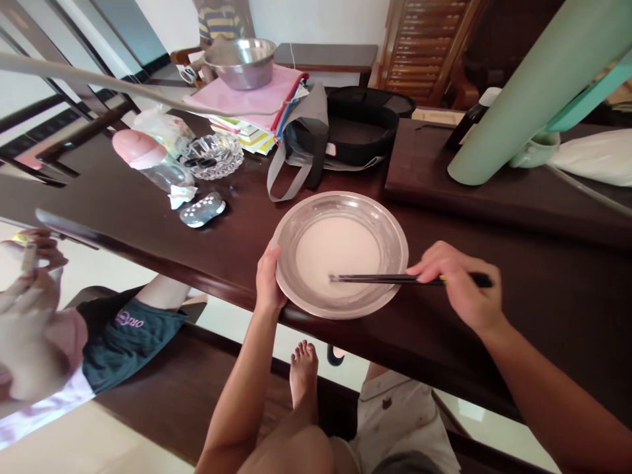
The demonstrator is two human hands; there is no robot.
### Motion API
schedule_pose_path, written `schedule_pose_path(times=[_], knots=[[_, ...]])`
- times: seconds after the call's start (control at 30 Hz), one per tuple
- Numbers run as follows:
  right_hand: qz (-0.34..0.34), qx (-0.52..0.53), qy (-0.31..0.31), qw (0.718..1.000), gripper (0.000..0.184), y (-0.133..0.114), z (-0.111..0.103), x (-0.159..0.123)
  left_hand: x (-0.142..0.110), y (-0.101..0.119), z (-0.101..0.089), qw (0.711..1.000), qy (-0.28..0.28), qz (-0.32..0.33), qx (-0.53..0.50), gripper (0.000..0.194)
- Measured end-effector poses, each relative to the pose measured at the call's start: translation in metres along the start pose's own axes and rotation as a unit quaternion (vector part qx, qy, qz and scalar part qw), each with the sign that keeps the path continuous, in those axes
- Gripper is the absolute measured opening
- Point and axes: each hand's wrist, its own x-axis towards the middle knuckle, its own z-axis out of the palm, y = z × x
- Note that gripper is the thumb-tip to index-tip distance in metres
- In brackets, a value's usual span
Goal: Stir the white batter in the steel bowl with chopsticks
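A wide metal basin [340, 309] stands near the front edge of the dark wooden table, with a whitish liquid [338, 247] in its bottom. My left hand [269, 276] grips the basin's left rim, fingers partly hidden under and behind it. A pair of dark chopsticks [380, 279] lies in my right hand [464, 283], whose fingers close around the thick ends. Their tips reach into the liquid near its front side and look slightly blurred. The chopsticks pass over the basin's right rim.
Behind the basin are a grey and black bag [355, 131], a stack of books [247, 108] bearing a metal bowl [244, 62], and a glass ashtray [212, 157]. A game controller [203, 210] lies left. A green cylinder [518, 99] leans in at right. Another person [44, 316] sits left.
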Motion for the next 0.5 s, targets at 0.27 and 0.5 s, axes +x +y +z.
schedule_pose_path(times=[0.27,0.5], knots=[[-0.015,0.025,0.074,0.997,0.037,0.0009,-0.0006,-0.001,-0.0009,-0.0003,-0.0008,1.0,0.001,0.003,0.003,0.036],[-0.016,-0.031,0.085,0.996,0.033,0.0,-0.0015,0.0005,-0.0006,-0.0004,-0.0004,1.0,-0.002,0.003,0.005,0.036]])
